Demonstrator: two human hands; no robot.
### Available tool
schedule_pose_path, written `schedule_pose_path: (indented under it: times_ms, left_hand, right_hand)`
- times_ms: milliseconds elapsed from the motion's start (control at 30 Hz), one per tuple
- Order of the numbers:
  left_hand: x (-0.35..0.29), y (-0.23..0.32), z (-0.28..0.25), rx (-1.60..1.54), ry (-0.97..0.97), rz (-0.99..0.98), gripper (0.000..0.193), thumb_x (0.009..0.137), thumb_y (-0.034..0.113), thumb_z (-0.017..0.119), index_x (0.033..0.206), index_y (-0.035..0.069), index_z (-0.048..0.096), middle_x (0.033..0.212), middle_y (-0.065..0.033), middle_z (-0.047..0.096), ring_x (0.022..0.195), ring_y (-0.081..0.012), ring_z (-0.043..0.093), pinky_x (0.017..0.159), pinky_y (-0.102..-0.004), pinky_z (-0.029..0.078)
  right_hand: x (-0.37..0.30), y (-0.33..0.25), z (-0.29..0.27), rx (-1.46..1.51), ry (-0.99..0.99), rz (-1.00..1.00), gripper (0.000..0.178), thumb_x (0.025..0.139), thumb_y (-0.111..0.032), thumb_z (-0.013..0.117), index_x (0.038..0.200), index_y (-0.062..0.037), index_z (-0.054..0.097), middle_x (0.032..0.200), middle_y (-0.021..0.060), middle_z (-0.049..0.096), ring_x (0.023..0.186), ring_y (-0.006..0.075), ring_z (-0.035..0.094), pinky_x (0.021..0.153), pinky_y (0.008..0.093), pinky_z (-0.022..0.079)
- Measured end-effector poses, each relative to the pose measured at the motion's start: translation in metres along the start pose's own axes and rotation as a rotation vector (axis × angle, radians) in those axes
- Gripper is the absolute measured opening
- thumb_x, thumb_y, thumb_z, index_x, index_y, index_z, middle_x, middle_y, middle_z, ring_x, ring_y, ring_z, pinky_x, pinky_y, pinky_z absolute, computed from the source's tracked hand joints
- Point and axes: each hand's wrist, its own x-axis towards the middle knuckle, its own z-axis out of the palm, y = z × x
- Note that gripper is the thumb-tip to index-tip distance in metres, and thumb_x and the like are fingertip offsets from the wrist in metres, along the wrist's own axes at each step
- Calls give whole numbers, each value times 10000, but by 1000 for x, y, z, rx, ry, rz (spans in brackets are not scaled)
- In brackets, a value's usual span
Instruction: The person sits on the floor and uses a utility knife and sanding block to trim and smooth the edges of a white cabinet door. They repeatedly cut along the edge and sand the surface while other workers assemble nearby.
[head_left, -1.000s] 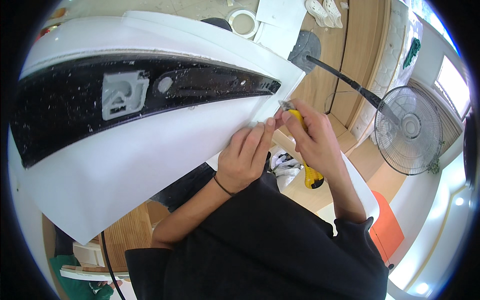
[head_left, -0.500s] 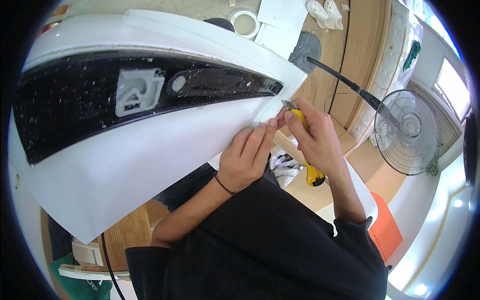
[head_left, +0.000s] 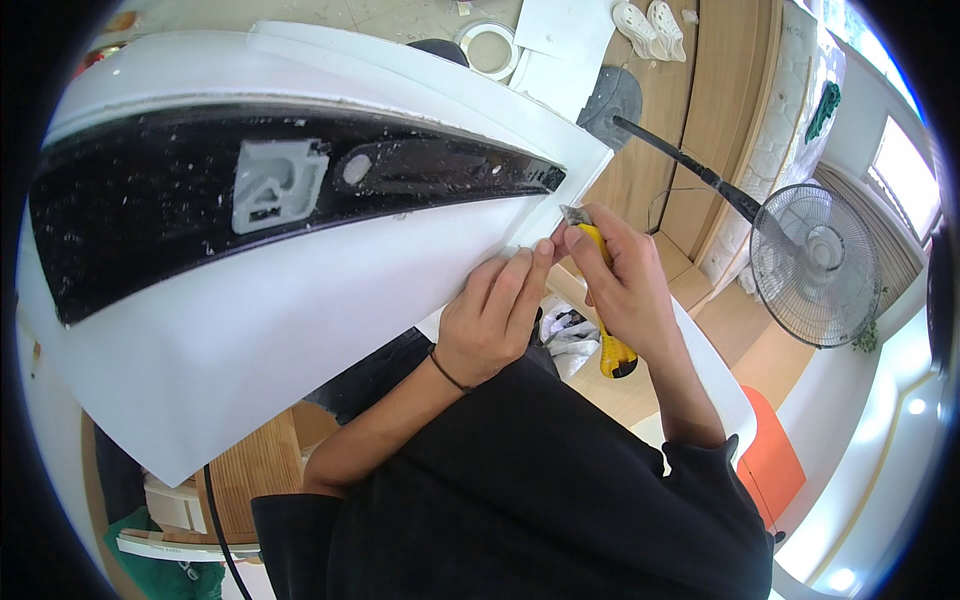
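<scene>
A yellow utility knife (head_left: 612, 346) is gripped in my right hand (head_left: 628, 275), its metal tip pointing up beside the right end of a white panel (head_left: 300, 300). The fingertips of this hand are close to the panel's edge. My left hand (head_left: 495, 312) lies with fingers stretched out on the panel's near edge, fingertips almost meeting the right hand; its thumb is hidden. Set along the panel is a long, curved, glossy black strip (head_left: 130, 220), speckled with white bits and tapering to the right. A grey, squarish plastic piece (head_left: 280, 187) sits on the strip.
To the right stands a fan (head_left: 815, 265) with a round base (head_left: 610, 105). Beyond the panel are a roll of tape (head_left: 490, 50), white sheets (head_left: 560, 45) and white clogs (head_left: 650, 30) on the floor. An orange panel (head_left: 772, 455) is at the right, a wooden surface (head_left: 230, 500) lower left.
The knife's handle end has swung slightly left and down as my right hand turned a little. My left hand and the panel stay nearly in place.
</scene>
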Motion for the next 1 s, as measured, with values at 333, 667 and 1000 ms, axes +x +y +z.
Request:
schedule_pose_path:
  times_ms: [333,667,1000]
  left_hand:
    - [3,0,-2,-14,-7,-4,511,805,51,695,1307,-44,700,1115,-98,650,913,-223,647,802,-303,581]
    - [5,-1,-3,-16,-9,1,497,824,65,711,1309,-43,700,1110,-92,646,915,-219,645,808,-301,581]
    - [7,-1,-5,-26,-19,-4,506,830,64,698,1325,-41,689,1121,-96,650,913,-220,645,801,-300,580]
  right_hand:
    - [1,-9,-4,-94,3,-51,269,1024,-224,599,960,37,605,703,260,614,655,447,631,607,470,467]
    - [3,-13,-11,-72,-60,-39,275,1022,-226,612,946,38,595,695,249,603,622,416,633,597,447,469]
    - [4,-11,-8,-49,-66,-9,297,1025,-239,609,963,50,582,710,272,578,647,459,575,613,466,452]
